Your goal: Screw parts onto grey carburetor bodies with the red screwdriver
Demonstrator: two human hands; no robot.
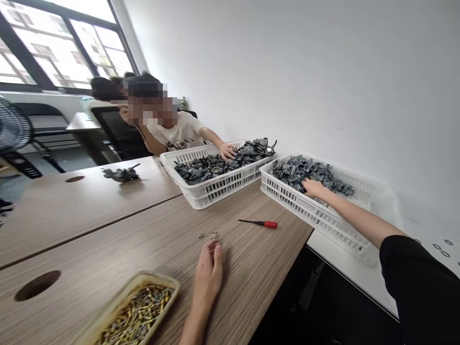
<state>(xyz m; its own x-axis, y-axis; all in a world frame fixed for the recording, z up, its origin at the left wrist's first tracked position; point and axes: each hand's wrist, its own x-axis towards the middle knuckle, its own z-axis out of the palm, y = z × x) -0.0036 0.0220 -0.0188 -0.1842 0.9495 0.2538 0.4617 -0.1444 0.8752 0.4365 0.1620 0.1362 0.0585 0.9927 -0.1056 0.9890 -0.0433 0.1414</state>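
My left hand [210,268] rests on the wooden table with its fingers curled in. Anything inside them is hidden. Just beyond its fingertips lie a few small brass-coloured pieces [214,235]. My right hand [314,188] reaches into the right white basket [316,218], its fingers bent against a dark grey metal part at the edge of a heap of grey cast-metal parts [305,170]. A screwdriver [269,224] with a red handle lies between my hands. Close to my left forearm stands a plastic tub [176,286] of brass-coloured and silvery small parts.
Another white basket [201,199] holds dark carburetor-like assemblies; a co-worker's hand [227,151] rests on them. One similar assembly [122,174] lies at the far left. The table has round holes [38,286]. Black rings [441,249] lie on a white surface at right.
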